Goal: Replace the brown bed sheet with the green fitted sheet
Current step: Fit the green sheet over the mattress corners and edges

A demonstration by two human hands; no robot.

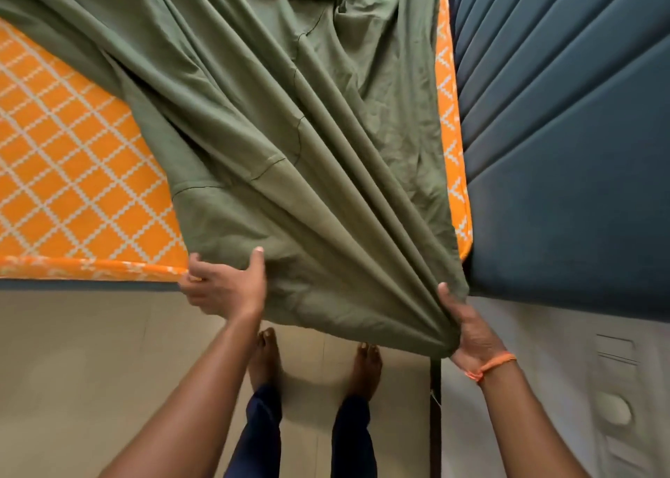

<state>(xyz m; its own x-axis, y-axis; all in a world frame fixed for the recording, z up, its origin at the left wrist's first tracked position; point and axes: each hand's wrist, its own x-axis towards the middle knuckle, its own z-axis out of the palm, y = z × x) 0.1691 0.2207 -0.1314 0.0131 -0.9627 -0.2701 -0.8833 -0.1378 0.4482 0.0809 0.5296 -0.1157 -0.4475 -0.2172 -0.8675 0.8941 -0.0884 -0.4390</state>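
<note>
Already no brown sheet shows on the orange mattress (72, 158); we judge it removed. Our left hand (224, 285) pinches the green fitted sheet (275, 144) at the near edge, our right hand (467, 329) grips its gathered corner beside the headboard (562, 151). It lies rumpled, untucked, covering only part.

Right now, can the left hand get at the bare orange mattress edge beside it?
Probably yes. The left hand holds the green sheet right at the mattress edge, which lies uncovered to its left with nothing between. It would have to loosen its grip first.
</note>
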